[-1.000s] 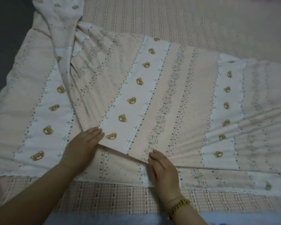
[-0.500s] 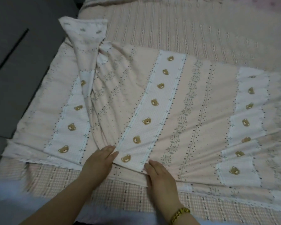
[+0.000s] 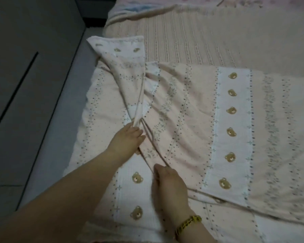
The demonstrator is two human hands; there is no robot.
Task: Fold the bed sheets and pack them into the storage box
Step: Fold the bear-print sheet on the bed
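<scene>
The fingers (image 3: 158, 173) of our right hand (image 3: 168, 188), a gold bracelet (image 3: 188, 223) at its wrist, bend down onto the near end of a long fold in the bed sheet (image 3: 182, 111), though the blur keeps us from telling whether they pinch it or only press. Just beyond, our left hand (image 3: 128, 141) has its fingers curled round the same fold where the cloth is gathered narrow. From there a twisted corner of the bear-printed sheet runs up and away, the rest lying spread over the striped bed cover (image 3: 218, 41), with grey floor (image 3: 33, 120) along the left.
</scene>
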